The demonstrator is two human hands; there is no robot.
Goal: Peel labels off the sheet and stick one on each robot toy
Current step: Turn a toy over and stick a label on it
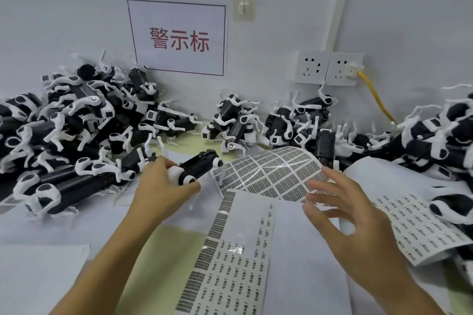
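White backing paper fills the bottom of the frame: a long label sheet (238, 258) runs from the lower centre up toward the middle, most of its left columns still printed and dense, the rest already stripped to small marks. It lies on a pale surface (174, 240).

Just above it, at centre right, I see my right hand (345, 215) spread, fingers fanned and relaxed, holding nothing, hovering over the curled edge of a second sheet (276, 174) that arches up off the surface. A third sheet (409, 220) trails to the lower right.

At centre left, my left hand (163, 184) grips a black and white robot toy (197, 166) by its rear end, its body angled toward the upper right.

Farther back, a large pile of toys (64, 130) crowds the left, smaller heaps (294, 123) sit at centre and right against the wall, beneath a red-lettered sign (179, 38) and wall sockets (329, 69) with a yellow cable (376, 97).

Risks, as I judge them: the arched sheet could spring or slide when I pick at a label, tearing it. With one hand steadying the toy, a label may land crooked. Labelled and unlabelled toys lie close together, so one could be missed or done twice.
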